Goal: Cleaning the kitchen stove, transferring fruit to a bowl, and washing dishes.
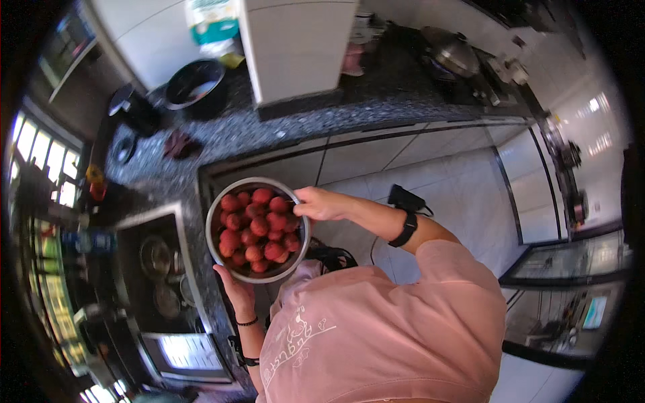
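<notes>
A round metal bowl (305,241) full of red lychees (259,226) is held up in front of my body, near the counter's inner corner. My right hand (317,204) grips its rim on the right side, thumb on the edge. At the lower left, my left hand (237,292) supports the bowl from the side, its thumb showing by the rim and the other fingers mostly hidden. Both hands have the bowl between them, above the floor and close to the counter edge.
A sink (151,282) with several dishes lies to the left. On the granite counter (262,131) are a dark pot (195,85), a dark red cloth (180,144) and a black container (133,108). A lidded wok (456,55) stands on the stove at the far right.
</notes>
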Available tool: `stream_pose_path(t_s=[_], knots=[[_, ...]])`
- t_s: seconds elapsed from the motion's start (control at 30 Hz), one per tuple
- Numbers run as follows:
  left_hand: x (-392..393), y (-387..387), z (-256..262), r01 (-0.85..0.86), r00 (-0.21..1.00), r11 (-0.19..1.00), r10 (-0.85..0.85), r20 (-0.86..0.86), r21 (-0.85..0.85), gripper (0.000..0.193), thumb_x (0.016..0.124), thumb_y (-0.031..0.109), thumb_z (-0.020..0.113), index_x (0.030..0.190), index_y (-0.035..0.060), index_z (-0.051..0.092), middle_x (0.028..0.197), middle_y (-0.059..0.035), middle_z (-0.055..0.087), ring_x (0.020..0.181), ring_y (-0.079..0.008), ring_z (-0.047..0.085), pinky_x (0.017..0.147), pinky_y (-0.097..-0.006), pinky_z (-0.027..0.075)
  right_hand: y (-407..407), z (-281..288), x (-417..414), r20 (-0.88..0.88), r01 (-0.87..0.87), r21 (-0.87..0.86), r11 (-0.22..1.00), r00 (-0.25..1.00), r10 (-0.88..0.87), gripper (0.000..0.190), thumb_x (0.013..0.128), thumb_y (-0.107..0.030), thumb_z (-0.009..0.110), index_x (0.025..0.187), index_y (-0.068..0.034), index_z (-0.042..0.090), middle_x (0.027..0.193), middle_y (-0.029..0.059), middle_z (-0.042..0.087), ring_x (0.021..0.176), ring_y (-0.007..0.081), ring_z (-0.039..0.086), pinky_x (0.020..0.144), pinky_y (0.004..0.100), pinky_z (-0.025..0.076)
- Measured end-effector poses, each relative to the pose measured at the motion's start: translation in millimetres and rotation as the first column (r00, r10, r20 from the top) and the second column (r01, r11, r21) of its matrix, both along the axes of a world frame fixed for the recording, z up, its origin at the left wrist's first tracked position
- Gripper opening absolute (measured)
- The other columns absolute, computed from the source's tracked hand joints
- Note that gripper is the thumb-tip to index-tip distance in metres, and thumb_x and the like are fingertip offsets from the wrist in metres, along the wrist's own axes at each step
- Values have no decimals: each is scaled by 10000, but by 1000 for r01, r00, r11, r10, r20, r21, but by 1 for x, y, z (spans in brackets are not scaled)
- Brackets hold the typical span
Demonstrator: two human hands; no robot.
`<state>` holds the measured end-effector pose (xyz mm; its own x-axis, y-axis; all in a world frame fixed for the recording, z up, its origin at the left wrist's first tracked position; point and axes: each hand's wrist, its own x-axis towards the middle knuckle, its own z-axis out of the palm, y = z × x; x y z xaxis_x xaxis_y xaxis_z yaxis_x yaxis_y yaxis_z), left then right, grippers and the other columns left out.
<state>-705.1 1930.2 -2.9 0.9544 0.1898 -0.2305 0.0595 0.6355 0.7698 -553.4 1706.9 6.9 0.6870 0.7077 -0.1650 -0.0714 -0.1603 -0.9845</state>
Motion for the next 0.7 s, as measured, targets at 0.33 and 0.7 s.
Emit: stream_pose_path(t_s=[0.33, 0.7], knots=[[59, 16, -17, -121, 932, 944, 215, -292, 307, 534, 901, 444, 364, 1270, 58, 376, 1095, -121, 527, 898, -191, 556, 741, -305, 446, -249, -17, 90, -298, 880, -35, 474, 443, -845, 136, 755, -90, 492, 870, -19, 476, 834, 112, 542, 649, 227, 562, 570, 417, 540], [-26, 128, -46, -144, 622, 620, 663, -417, 771, 420, 835, 378, 532, 1023, 3, 544, 868, -92, 609, 714, -131, 559, 578, -268, 456, -287, -121, 189, 41, 787, -112, 606, 613, -789, 393, 853, -44, 383, 1237, 38, 383, 1231, 117, 439, 1138, 232, 412, 1017, 348, 285]])
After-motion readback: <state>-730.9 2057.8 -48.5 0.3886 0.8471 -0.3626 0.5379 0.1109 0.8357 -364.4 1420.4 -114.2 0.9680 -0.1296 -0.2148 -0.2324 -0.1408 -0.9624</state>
